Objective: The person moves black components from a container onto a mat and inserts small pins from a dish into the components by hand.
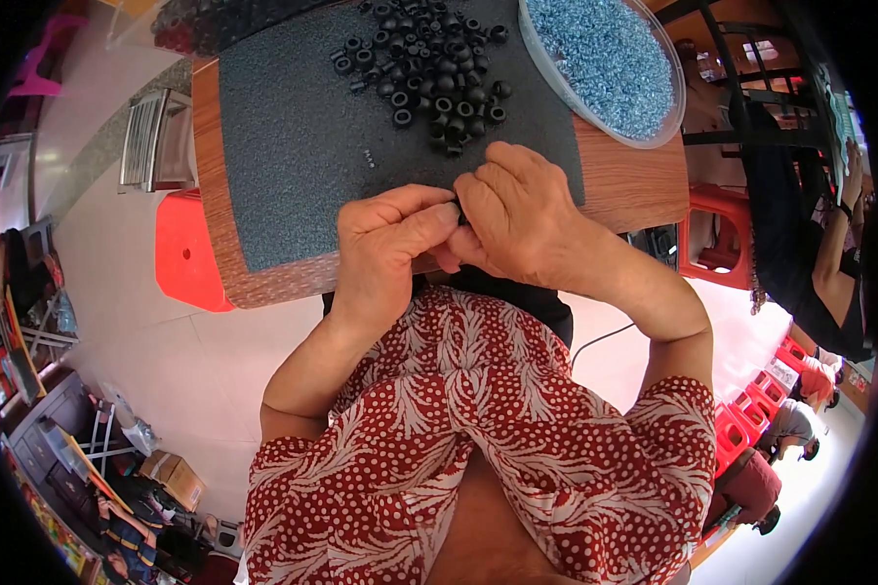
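Over the table's near edge, my left hand point(385, 234) and my right hand point(517, 210) meet with their fingers closed. Pinched between them is a small black plastic part point(460, 216), mostly hidden by the fingertips. Beyond my hands lies a heap of black plastic parts point(444, 78), rounded and hollow, like cord-lock pieces. A small metal coil spring point(369, 158) rests alone on the dark mat point(293, 146), left of the heap. To the right of the heap stands a round clear tub point(680, 102) full of tiny shiny bluish pieces, too small to tell apart.
The mat covers most of a wood-grain table point(634, 175). Red plastic stools stand at its left point(180, 249) and right point(722, 234). A clear bag of dark pieces point(215, 24) lies at the far left. Other people sit at the right, beside more red stools point(751, 409).
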Available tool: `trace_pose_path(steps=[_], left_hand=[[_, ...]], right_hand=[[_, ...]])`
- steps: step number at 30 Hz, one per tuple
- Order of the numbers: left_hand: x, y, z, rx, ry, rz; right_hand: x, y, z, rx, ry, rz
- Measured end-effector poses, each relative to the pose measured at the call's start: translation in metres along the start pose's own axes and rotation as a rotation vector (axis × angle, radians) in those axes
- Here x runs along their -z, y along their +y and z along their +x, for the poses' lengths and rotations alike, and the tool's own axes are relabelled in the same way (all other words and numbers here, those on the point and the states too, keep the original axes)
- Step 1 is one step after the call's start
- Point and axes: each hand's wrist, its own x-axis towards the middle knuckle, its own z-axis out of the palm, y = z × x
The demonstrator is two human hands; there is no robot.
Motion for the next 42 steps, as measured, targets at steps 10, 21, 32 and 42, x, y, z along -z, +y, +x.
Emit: trace_pose_path(steps=[10,21,32,42], left_hand=[[-0.008,0.005,-0.001,-0.129,0.058,-0.017],[-0.005,0.003,0.002,-0.182,0.053,0.022],[-0.003,-0.002,0.002,-0.308,0.065,0.05],[0.0,0.007,0.0,-0.176,-0.083,-0.074]], right_hand=[[0.0,0.002,0.005,0.033,0.041,-0.021],[0.005,-0.007,0.005,-0.047,-0.036,-0.01],[0.009,-0.002,0.011,-0.094,-0.058,0.073],[0.006,0.008,0.006,0.078,0.032,-0.114]])
